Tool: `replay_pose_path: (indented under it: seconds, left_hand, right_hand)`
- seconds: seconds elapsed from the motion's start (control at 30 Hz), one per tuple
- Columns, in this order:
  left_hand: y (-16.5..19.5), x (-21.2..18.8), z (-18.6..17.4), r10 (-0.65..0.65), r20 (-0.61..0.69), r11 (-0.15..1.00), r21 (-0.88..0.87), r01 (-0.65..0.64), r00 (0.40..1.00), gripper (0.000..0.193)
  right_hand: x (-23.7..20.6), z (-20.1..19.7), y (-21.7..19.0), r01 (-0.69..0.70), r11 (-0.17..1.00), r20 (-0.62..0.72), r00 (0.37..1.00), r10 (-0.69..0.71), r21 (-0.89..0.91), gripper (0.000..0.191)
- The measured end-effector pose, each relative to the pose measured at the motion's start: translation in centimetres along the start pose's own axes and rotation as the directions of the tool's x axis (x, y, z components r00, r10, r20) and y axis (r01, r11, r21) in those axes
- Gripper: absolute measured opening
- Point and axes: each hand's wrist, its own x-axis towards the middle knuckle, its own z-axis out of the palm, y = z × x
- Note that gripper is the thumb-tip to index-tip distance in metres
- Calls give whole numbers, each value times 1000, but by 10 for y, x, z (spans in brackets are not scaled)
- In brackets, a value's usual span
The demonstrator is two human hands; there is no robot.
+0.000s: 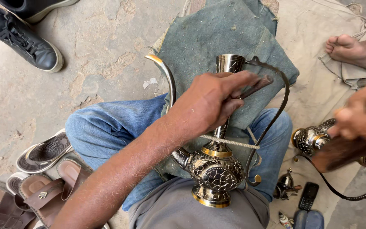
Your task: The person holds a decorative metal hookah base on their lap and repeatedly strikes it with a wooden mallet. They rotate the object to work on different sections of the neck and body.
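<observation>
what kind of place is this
Probably an informal floor workshop for metalware: a person sits on a bare stone floor with an engraved brass jug on the lap, and another jug alongside.

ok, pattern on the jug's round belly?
Dark scale-like engraving on shiny silver metal, gold bands above and below, on the jug. Head view.

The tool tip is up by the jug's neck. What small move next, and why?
Probably draw the dark rod-like tool in the left hand down the neck of the engraved brass long-spouted jug, since the tip sits near the mouth and the tied cord steadies the jug on the lap.
</observation>
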Motion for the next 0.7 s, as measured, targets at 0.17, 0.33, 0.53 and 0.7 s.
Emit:
replay_pose_path:
  seconds: [0.17, 0.33, 0.53, 0.7]
  left_hand:
    - [7, 15, 4, -125, 90, 988, 98, 117, 988, 47]
    - [16, 22, 11, -215, 139, 963, 194, 186, 967, 51]
    - [18, 22, 13, -246, 161, 952, 226, 207, 956, 48]
    - [14, 17, 9, -163, 214, 973, 196, 121, 963, 46]
  right_hand:
    - [-12, 21, 23, -166, 959, -63, 981, 185, 230, 69]
    - [-4, 19, 20, -201, 967, 79, 978, 191, 159, 72]
    - [-24, 31, 31, -199, 957, -49, 976, 213, 210, 74]
    - [-50, 45, 36, -101, 993, -71, 992, 106, 69, 57]
